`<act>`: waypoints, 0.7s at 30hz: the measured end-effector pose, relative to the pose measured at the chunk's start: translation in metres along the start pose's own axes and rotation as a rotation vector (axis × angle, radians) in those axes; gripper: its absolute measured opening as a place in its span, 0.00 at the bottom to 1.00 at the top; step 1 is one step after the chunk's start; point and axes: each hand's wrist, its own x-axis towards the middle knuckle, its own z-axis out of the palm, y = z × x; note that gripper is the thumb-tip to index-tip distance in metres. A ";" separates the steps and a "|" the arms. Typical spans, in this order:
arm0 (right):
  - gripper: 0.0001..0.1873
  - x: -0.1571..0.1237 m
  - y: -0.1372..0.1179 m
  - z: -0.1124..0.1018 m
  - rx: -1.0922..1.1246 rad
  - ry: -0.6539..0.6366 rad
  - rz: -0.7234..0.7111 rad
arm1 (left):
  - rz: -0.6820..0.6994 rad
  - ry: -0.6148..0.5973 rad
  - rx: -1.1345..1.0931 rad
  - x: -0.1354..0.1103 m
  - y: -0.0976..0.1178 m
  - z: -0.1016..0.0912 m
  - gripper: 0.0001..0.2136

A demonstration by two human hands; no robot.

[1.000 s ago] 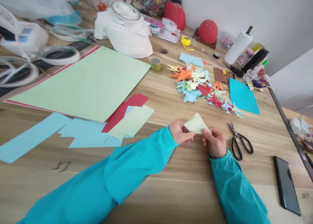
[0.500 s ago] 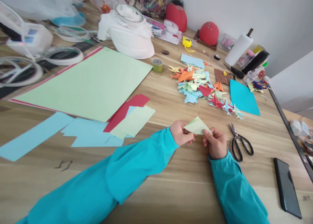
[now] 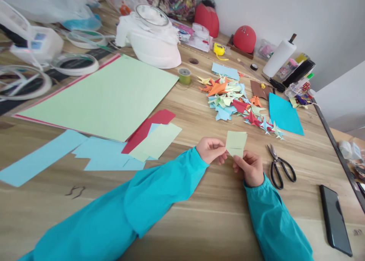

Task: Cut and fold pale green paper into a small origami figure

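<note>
I see both hands at work above the wooden table [image 3: 199, 223], in turquoise sleeves, and between them is a small pale green paper [image 3: 236, 140], held up off the surface. The right hand [image 3: 249, 167] is gripping this paper at its lower end, with the thumb pressed on the near side. The left hand [image 3: 211, 150] has its thumb and forefinger brought together at the left edge of the paper – they seem to touch it, but from my distance I cannot tell if they really pinch it. A dark line runs across the lower part of the paper. To the right of the right hand, near it, I have the black-handled scissors [image 3: 275, 159], a little open, with the blades pointing away from the person; the phone [image 3: 336, 220] lies farther to the right. Beyond the hands is a pile of folded paper shapes [image 3: 225, 98] in orange, red, blue, yellow and green, and just beside it a turquoise sheet [image 3: 286, 114]. On my left side, a pale green strip [image 3: 161, 139] overlaps a red paper [image 3: 144, 133] and some blue papers [image 3: 104, 152] – all next to a large green sheet [image 3: 108, 97].
</note>
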 end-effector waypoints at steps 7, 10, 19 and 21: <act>0.11 -0.001 -0.005 0.004 -0.068 -0.036 0.027 | 0.047 0.002 0.023 0.002 -0.007 0.001 0.14; 0.10 -0.001 -0.005 0.005 -0.082 -0.066 0.012 | 0.042 -0.016 0.062 0.002 -0.010 0.002 0.14; 0.09 -0.001 -0.006 0.004 -0.065 -0.043 0.010 | -0.008 -0.041 -0.020 0.001 -0.001 -0.001 0.13; 0.10 -0.001 -0.004 0.002 -0.042 -0.043 0.007 | -0.009 -0.035 -0.059 0.001 0.000 -0.003 0.12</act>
